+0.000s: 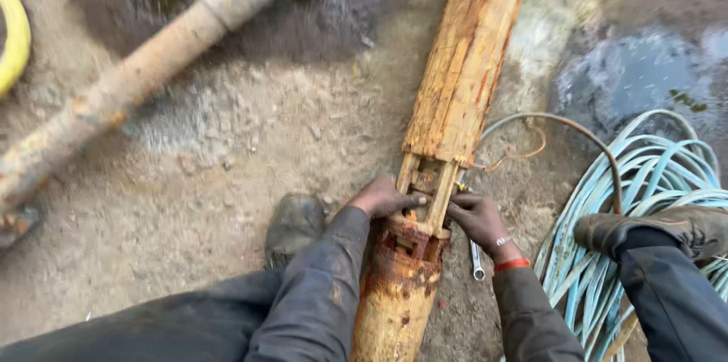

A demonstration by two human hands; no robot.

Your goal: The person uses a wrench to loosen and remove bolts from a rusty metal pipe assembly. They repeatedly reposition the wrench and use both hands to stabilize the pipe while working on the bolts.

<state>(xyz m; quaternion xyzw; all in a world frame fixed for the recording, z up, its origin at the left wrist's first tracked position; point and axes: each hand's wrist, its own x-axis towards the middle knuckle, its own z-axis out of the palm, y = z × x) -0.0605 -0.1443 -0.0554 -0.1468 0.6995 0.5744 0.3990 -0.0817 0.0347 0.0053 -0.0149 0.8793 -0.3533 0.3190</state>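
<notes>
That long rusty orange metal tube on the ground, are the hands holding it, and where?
Yes. Both the left hand and right hand grip the long rusty orange metal tube at its slotted middle joint.

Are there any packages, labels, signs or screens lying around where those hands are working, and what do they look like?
None in view: only the rusty orange cylinder under both hands, a second rusty pipe at upper left, and a pale blue coiled hose at right, on muddy ground.
</notes>
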